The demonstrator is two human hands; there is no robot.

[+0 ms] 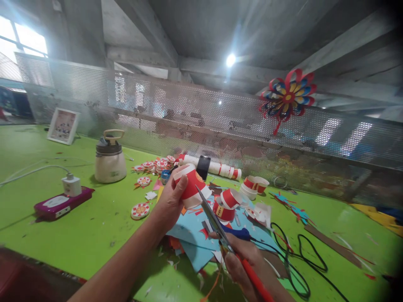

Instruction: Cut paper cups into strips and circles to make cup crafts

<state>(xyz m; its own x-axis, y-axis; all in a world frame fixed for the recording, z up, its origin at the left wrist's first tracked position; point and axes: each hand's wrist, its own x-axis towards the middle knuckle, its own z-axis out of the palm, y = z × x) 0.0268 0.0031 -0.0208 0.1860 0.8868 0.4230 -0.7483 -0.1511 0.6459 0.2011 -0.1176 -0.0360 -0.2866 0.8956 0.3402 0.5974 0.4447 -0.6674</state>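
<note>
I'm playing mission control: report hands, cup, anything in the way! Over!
Left hand gripping paper cup. Right hand holding scissors, pointed at cup. Black cord near right hand.

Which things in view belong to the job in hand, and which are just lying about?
Job in hand: paper cup, held by the left hand; scissors, held by the right hand.
Lying about, apparently: picture frame; power strip; handled container.

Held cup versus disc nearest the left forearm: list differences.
The cup is in the left hand; the disc lies on the table. The cup is tall; the disc is flat. The cup has a broad red band, the disc red patches. Both are red and white.
</note>
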